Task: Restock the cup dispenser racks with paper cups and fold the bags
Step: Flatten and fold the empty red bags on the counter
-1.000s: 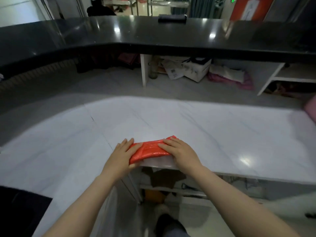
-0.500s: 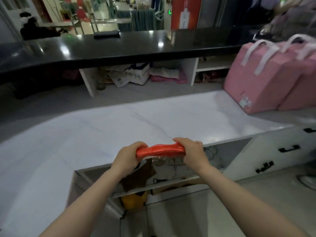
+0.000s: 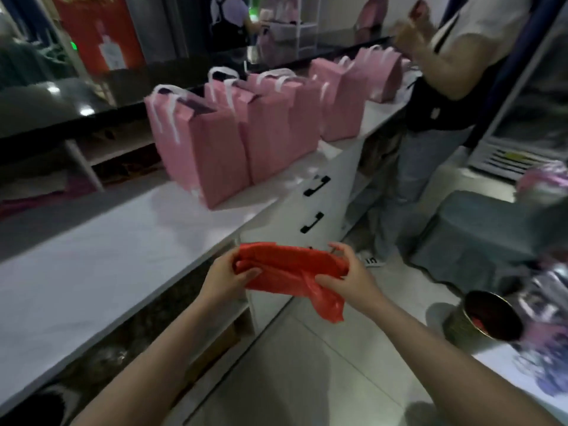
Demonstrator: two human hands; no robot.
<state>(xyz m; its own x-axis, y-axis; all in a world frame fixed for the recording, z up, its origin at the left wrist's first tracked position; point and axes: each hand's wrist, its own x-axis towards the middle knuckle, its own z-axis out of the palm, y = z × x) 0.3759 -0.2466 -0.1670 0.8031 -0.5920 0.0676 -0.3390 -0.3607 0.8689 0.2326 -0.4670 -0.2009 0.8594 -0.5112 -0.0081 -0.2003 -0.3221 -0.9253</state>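
Red plastic bag [image 3: 290, 269], folded into a rough band, is held in the air beside the edge of the white counter [image 3: 92, 272], above the tiled floor; one loose corner hangs down under the right hand. Left hand [image 3: 227, 279] grips the bag's left end, fingers curled round it; right hand [image 3: 350, 278] pinches the right end between thumb and fingers. Pink gift bags [image 3: 233, 139] stand in a row farther along the counter, a second person [image 3: 430, 118] stands beyond them, and a round metal bin [image 3: 482, 321] sits on the floor at right.
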